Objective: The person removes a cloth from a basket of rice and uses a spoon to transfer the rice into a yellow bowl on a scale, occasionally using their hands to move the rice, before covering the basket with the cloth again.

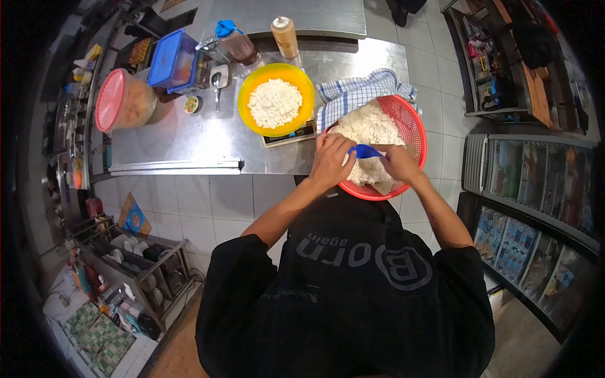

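A red perforated basket (421, 135) holds white rice (372, 129) and overhangs the counter's front edge. Over the rice is a blue scoop (365, 151). My right hand (401, 165) is closed round its right end. At the basket's left rim, my left hand (331, 162) has bent fingers, with thumb and forefinger at the scoop's left end; part of this grip is hidden. Left of the basket, a yellow bowl (246, 104) with more white rice (275, 103) stands on a flat scale (293, 136). A blue-and-white checked cloth (362, 94) lies behind the basket.
On the steel counter (183, 142) are a squeeze bottle (285, 38), a blue-lidded jug (237, 44), a spoon (217, 91) on a small dish, a small cup (192, 104), a blue-lidded box (173, 60) and a pink-lidded tub (126, 101). Glass-front fridges (535, 176) stand at right.
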Demonstrator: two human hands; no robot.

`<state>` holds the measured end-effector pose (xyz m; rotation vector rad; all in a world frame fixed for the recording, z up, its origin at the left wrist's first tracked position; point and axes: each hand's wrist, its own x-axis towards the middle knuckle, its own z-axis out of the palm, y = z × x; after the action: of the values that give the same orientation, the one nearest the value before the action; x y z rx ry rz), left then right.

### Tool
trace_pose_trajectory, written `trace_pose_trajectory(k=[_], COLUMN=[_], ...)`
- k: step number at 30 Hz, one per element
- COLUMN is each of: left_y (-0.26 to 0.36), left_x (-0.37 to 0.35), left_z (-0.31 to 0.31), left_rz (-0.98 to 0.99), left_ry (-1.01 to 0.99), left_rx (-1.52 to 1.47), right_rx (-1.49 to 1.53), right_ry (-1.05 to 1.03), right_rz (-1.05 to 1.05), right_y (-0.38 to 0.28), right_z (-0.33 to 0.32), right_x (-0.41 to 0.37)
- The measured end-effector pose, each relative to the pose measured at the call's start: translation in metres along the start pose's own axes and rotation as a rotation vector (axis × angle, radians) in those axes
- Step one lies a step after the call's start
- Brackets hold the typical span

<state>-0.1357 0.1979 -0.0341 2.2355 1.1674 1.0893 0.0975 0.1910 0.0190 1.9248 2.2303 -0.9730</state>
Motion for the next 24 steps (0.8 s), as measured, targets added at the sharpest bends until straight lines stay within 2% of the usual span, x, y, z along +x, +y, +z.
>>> trace_pose_trajectory(k=[1,3,4,7,8,12,14,17,19,20,24], left_y=[0.001,0.001,-0.001,-0.001,0.001,0.003,0.000,0.000,0.000,0.000,0.000], left_x=[-0.005,-0.012,-0.014,-0.015,-0.013,-0.011,-0.014,-0.013,-0.013,-0.013,-0.013], left_z=[0.005,0.012,0.013,0.014,0.015,0.018,0.020,0.020,0.021,0.021,0.022], left_rz=[-0.006,0.006,-0.010,-0.061,-0.089,-0.140,-0.105,-0.114,-0.135,-0.144,-0.164], left_ry=[-0.079,-0.073,-0.115,-0.193,-0.225,-0.281,-0.213,-0.208,-0.243,-0.283,-0.344], left_rx=[-0.026,-0.003,0.030,0.113,0.159,0.213,0.306,0.290,0.308,0.325,0.381], right_rx=[0.001,-0.280,-0.290,-0.190,-0.218,-0.182,-0.150,-0.136,-0.355,-0.306,-0.224], right_ry=[-0.001,0.295,0.336,0.264,0.238,0.331,0.298,0.289,0.157,0.160,0.213], right_rz=[0.006,-0.018,0.073,0.088,0.011,0.043,0.025,-0.028,-0.114,-0.108,-0.039], right_y=[0.007,0.015,0.019,0.028,0.031,-0.023,-0.017,-0.005,0.019,0.029,-0.001], right_z=[0.010,0.027,0.023,0.006,0.008,0.014,0.034,0.043,0.045,0.049,0.043], right_x=[0.003,0.013,0.018,0.019,0.019,0.017,0.018,0.007,-0.004,-0.007,-0.009])
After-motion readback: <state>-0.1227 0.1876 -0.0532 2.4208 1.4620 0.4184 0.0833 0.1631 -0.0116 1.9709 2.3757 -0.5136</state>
